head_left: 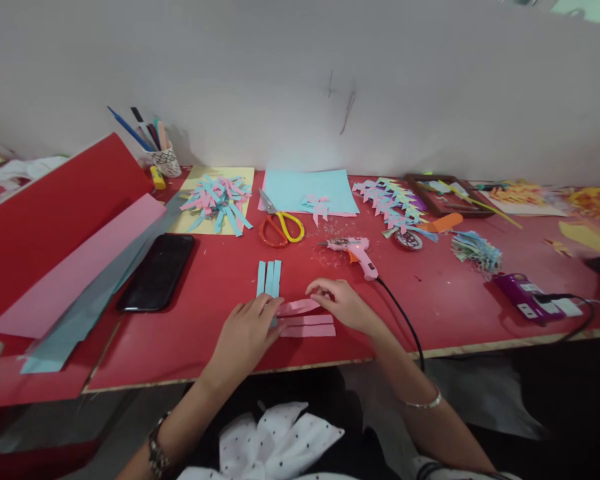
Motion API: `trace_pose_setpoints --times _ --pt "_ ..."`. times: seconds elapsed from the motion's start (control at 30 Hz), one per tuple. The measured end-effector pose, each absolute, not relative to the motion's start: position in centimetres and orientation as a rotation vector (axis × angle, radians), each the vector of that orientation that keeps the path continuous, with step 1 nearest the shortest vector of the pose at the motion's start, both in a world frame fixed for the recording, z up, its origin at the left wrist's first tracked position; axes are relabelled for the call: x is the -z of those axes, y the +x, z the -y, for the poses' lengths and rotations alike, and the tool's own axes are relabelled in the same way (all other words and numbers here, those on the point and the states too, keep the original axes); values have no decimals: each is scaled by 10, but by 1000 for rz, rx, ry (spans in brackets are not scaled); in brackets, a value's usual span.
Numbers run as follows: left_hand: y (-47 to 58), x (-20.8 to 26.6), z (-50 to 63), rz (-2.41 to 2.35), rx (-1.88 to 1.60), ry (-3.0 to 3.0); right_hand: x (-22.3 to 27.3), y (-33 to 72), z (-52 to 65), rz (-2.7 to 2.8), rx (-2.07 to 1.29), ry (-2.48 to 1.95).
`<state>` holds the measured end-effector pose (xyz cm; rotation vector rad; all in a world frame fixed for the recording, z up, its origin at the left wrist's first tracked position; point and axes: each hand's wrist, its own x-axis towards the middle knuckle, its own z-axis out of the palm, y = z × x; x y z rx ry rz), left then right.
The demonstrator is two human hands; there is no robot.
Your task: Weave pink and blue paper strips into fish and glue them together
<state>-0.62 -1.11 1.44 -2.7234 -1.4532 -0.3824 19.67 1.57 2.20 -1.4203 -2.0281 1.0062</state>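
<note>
Fingers [254,305] of the left hand [245,328], loosely spread, rest over the meeting ends of blue strips [269,280] and pink strips [313,331] on the red table [220,263]; those of the right hand [347,305] curl at the uppermost pink strip's raised end, whether pinching I cannot tell.

Two bare hands near each other, on the person's side of the pink glue gun [361,250].
The left hand [247,327], left of the gun, is palm down with fingers extended, its forearm [195,410] angled toward the gun. The right hand [347,305], just nearer than the gun, curls its fingers, thumb close under the forefinger; its forearm [413,380] slants leftward toward the gun.
</note>
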Motion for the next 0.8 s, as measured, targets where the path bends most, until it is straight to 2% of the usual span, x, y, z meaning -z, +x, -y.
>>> trace_pose_setpoints --times 0.23,0.5,0.63,0.8 --pt "18 -14 -6 1541 328 -2935 -15 193 -15 1855 -1031 -1380" --pt "3 -13 -12 1662 837 -3006 -12 198 -9 1752 -1009 -1474" --pt "-3 -16 -11 1644 992 -2943 -12 201 -5 1910 -764 -1652" --pt "-13 -14 -5 1701 964 -2765 -14 193 13 2036 -219 -1801"
